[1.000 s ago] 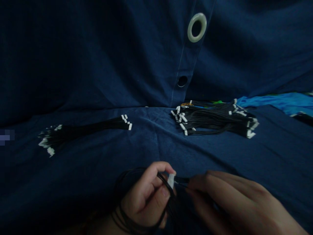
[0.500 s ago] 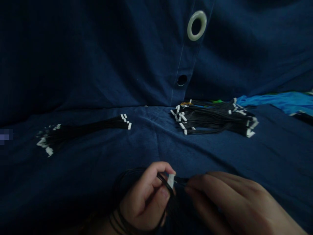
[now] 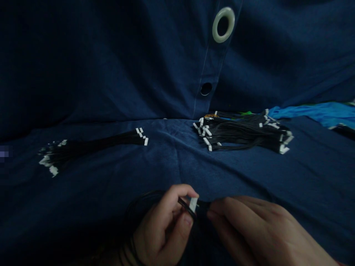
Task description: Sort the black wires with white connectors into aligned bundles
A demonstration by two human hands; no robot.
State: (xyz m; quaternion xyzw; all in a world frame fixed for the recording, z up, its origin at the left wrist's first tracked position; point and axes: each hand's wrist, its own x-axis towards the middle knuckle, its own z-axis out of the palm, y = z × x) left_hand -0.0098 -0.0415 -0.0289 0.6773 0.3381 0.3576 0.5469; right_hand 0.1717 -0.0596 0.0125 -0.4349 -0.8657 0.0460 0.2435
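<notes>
Between the thumb and index finger of my left hand [image 3: 169, 225] is a small white connector [image 3: 193, 204], with black wires beside it. Some of these black wires [image 3: 144, 199] loop behind the hand and around the wrist. My right hand [image 3: 252, 225] pinches a thin black wire [image 3: 204, 204] just to the right of the connector; its tip is at the fingertips and too dark to make out fully. The two hands are close together but apart, low in the view above the dark blue cloth [image 3: 177, 166].
A bundle of black wires with white connectors [image 3: 94, 145] lies at the left. A thicker bundle of such wires [image 3: 238, 135] lies at the right, with blue material [image 3: 316, 112] behind it. Blue fabric with a pale ring [image 3: 223, 25] rises at the back.
My right hand has shifted slightly left, its fingertips nearer the white connector. My left hand keeps its pinch with little movement. The bundles lie as before.
</notes>
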